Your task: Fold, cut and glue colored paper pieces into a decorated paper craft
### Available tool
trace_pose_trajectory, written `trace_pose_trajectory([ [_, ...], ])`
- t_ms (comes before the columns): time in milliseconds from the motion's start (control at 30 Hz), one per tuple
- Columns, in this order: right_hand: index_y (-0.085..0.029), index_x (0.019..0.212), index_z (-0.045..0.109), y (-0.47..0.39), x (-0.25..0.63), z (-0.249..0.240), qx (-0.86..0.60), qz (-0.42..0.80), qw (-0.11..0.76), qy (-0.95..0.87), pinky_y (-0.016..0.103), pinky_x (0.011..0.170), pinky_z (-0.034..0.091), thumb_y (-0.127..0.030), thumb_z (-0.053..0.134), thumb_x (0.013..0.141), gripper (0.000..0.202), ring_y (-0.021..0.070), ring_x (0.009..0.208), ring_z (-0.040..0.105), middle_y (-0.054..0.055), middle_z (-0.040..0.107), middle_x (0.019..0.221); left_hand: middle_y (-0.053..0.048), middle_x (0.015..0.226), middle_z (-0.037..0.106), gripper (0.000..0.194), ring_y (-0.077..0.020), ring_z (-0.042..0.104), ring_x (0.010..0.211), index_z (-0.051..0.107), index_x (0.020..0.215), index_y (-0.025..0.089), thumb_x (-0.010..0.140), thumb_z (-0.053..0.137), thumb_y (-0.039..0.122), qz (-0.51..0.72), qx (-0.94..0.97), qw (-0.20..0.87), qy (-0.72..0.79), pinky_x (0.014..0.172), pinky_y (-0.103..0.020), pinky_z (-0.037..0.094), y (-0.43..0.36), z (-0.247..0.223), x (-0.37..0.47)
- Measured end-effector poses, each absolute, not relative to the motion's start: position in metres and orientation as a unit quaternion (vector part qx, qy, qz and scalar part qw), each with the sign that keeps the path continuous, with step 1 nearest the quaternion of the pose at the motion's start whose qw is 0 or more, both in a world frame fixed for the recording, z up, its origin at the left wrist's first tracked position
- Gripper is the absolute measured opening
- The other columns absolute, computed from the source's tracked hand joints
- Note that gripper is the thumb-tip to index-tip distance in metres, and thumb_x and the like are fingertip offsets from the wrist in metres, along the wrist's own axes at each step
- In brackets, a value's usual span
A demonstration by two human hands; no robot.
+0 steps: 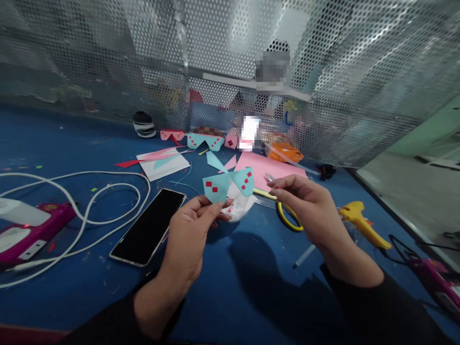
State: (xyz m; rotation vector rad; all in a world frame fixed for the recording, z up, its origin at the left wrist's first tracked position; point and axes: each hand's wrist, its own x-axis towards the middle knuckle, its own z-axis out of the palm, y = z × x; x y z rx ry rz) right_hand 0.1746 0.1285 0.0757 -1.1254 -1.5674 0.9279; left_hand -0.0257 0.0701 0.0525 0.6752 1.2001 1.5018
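Note:
My left hand [194, 225] pinches a light-blue paper cutout [217, 187] with small red squares stuck on its two wings. The cutout is held up over the blue table, with a white crumpled piece [239, 203] behind it. To its right, my right hand [302, 199] is raised, thumb and fingers pressed together; a small red spot shows at the fingertips, and I cannot make out what they hold. Silver pointed tips [269, 177] show just beyond those fingers. Below the hand lies a yellow loop handle [287, 218], partly covered by it.
A black-screened phone [149, 227] and white cable [86, 215] lie left, near a magenta power strip [36, 230]. A yellow glue gun [362, 223] is at right. Pink paper [251, 163], paper masks [204, 141] and a lit screen [249, 132] stand toward the perforated metal panel [223, 43].

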Motion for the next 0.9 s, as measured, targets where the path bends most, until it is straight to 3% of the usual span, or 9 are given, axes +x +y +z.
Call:
trace_pose_trajectory([
  [67, -0.023, 0.076, 0.069, 0.116, 0.184, 0.073, -0.455, 0.408, 0.497, -0.616, 0.036, 0.09, 0.047, -0.028, 0.075, 0.075, 0.008, 0.0217, 0.104, 0.065, 0.004, 0.074, 0.097, -0.003, 0.086, 0.079, 0.015, -0.0105, 0.064, 0.063, 0.075, 0.087, 0.019, 0.075, 0.079, 0.028, 0.614, 0.311, 0.524, 0.501, 0.06, -0.023, 0.042, 0.07, 0.054, -0.018],
  [133, -0.023, 0.072, 0.068, 0.107, 0.191, 0.07, -0.448, 0.447, 0.5, -0.591, 0.037, 0.092, 0.046, -0.029, 0.077, 0.073, 0.01, 0.0231, 0.11, 0.063, 0.004, 0.074, 0.1, -0.003, 0.081, 0.079, 0.016, -0.0106, 0.064, 0.063, 0.075, 0.088, 0.018, 0.076, 0.078, 0.029, 0.595, 0.338, 0.534, 0.498, 0.06, -0.022, 0.042, 0.07, 0.056, -0.01],
  [233, -0.022, 0.071, 0.068, 0.102, 0.198, 0.065, -0.446, 0.471, 0.508, -0.566, 0.033, 0.08, 0.047, -0.031, 0.079, 0.069, 0.015, 0.0196, 0.091, 0.064, 0.002, 0.072, 0.086, -0.003, 0.081, 0.078, 0.018, -0.0093, 0.064, 0.062, 0.075, 0.089, 0.017, 0.077, 0.078, 0.029, 0.562, 0.365, 0.563, 0.484, 0.061, -0.02, 0.043, 0.07, 0.058, 0.003],
  [400, -0.019, 0.07, 0.066, 0.101, 0.203, 0.057, -0.454, 0.473, 0.527, -0.541, 0.027, 0.062, 0.04, -0.034, 0.079, 0.069, 0.019, 0.0115, 0.062, 0.05, -0.003, 0.06, 0.066, -0.004, 0.087, 0.079, 0.02, -0.0078, 0.065, 0.062, 0.073, 0.091, 0.016, 0.077, 0.077, 0.028, 0.521, 0.398, 0.578, 0.487, 0.065, -0.019, 0.045, 0.075, 0.057, 0.018],
  [533, -0.019, 0.069, 0.065, 0.1, 0.202, 0.053, -0.462, 0.474, 0.537, -0.522, 0.026, 0.058, 0.036, -0.033, 0.078, 0.067, 0.02, 0.0103, 0.057, 0.046, -0.004, 0.057, 0.062, -0.004, 0.088, 0.079, 0.028, -0.0132, 0.071, 0.069, 0.066, 0.098, 0.018, 0.078, 0.077, 0.033, 0.522, 0.392, 0.574, 0.494, 0.073, -0.026, 0.05, 0.074, 0.051, 0.018],
  [700, -0.019, 0.071, 0.065, 0.1, 0.202, 0.054, -0.476, 0.457, 0.545, -0.517, 0.026, 0.057, 0.036, -0.035, 0.077, 0.068, 0.019, 0.0104, 0.059, 0.046, -0.004, 0.057, 0.063, -0.001, 0.088, 0.077, 0.03, -0.0161, 0.073, 0.074, 0.052, 0.074, 0.02, 0.079, 0.076, 0.037, 0.552, 0.393, 0.55, 0.488, 0.075, -0.028, 0.051, 0.067, 0.046, 0.014],
  [900, -0.019, 0.07, 0.064, 0.1, 0.202, 0.053, -0.487, 0.439, 0.535, -0.532, 0.026, 0.054, 0.033, -0.034, 0.075, 0.07, 0.019, 0.0096, 0.057, 0.043, -0.005, 0.054, 0.061, 0.001, 0.082, 0.073, 0.029, -0.0163, 0.074, 0.076, 0.057, 0.069, 0.019, 0.083, 0.072, 0.04, 0.566, 0.419, 0.532, 0.47, 0.074, -0.025, 0.051, 0.064, 0.046, 0.015],
])
